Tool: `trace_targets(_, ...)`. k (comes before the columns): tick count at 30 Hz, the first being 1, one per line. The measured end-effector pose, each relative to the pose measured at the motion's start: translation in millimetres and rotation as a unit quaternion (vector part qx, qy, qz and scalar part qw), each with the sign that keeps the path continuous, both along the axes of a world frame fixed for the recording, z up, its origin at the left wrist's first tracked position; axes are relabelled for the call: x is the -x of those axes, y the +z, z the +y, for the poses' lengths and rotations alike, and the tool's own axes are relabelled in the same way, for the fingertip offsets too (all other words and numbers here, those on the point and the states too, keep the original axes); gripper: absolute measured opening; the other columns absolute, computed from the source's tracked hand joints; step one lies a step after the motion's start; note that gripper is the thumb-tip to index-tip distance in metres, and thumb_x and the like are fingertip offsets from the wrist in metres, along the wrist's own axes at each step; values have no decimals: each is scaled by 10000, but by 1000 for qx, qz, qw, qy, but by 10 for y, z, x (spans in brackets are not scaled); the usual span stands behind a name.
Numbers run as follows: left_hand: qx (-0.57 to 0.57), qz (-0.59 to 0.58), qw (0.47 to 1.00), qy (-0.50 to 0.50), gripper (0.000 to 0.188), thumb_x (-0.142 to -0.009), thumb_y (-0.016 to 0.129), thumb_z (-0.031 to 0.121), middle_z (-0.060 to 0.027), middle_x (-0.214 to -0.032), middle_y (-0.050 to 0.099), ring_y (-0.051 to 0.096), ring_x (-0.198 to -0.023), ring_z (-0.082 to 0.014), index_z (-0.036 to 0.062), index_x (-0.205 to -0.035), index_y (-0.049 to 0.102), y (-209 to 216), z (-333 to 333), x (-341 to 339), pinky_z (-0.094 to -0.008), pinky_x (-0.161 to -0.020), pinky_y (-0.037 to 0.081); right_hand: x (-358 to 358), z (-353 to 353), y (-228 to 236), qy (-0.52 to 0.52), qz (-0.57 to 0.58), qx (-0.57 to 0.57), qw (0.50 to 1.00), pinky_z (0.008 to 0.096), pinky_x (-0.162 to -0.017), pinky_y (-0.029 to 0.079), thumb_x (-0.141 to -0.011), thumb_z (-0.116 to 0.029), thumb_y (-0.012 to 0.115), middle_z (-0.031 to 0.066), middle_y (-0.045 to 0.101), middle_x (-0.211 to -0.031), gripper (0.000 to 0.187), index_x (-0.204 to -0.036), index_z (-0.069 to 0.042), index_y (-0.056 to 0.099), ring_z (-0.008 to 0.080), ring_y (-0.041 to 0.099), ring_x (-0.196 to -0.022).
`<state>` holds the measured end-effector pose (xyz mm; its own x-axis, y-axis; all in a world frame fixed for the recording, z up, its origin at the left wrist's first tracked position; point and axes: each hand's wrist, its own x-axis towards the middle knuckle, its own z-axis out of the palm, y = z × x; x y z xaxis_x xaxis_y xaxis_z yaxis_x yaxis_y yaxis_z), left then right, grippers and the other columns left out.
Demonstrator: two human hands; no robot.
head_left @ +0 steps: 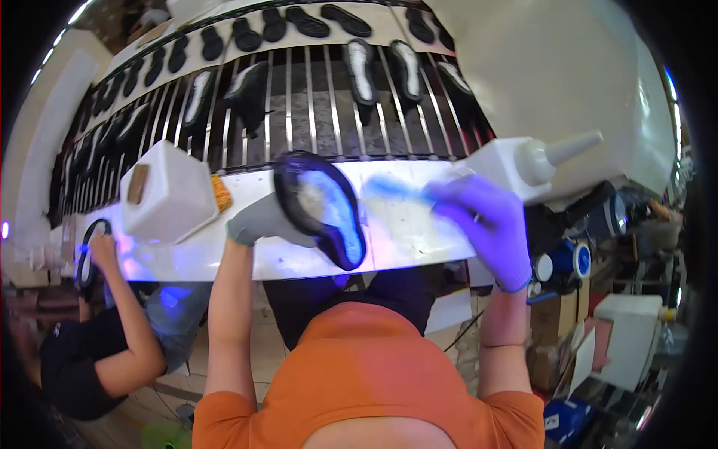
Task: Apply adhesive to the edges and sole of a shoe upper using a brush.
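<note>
My left hand (273,221), in a grey glove, is closed around a black shoe (284,196) at the middle of the white worktop (407,243). The shoe's pale underside is turned up and partly lit blue. To its right, my gloved right hand (482,221), tinted purple by the light, pinches a thin blue brush (393,187) that is smeared by motion. The brush tip points toward the shoe, with a gap between them. Just behind my right hand lies a white bottle (505,159) with a long nozzle.
A white jug-like container (168,196) stands left, beside an orange sponge-like piece (222,192). Beyond the worktop, a metal-rod conveyor (312,97) carries black shoes; black soles (307,22) line the far ledge. At left, a co-worker's hand (103,245) holds another shoe. Boxes (557,318) stand right.
</note>
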<state>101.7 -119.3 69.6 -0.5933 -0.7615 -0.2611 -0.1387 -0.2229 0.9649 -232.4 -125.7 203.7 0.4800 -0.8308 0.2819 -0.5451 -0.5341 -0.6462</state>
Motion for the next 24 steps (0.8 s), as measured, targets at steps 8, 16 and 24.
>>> trace_targets(8,2,65,959,276,780,-587,865,66,-61,-1174,626,579,-1092,-186,20,-1287,525,-696,490,48,-333,-982,461,966,53,-1189,-344,255,-9,903,433,-728,504,-806,-164,674,174,675,-893,170,-919,-37,686,352,653,-838)
trace_targets(16,-219,424,757,446,832,-873,450,707,-138,-1255,591,609,-1070,-264,68,-1406,435,-992,731,488,-386,-937,493,1075,-75,-1409,-305,289,-31,907,414,-649,509,-810,-166,671,153,692,-827,210,-980,-45,699,309,659,-694)
trace_targets(24,-240,499,742,379,709,-910,512,589,-136,-1199,627,647,-998,-249,45,-1362,476,-680,732,526,-344,-886,537,1113,110,-1594,-262,-377,-405,791,179,-433,277,-949,-200,580,52,643,-712,281,-1054,42,677,23,433,-480)
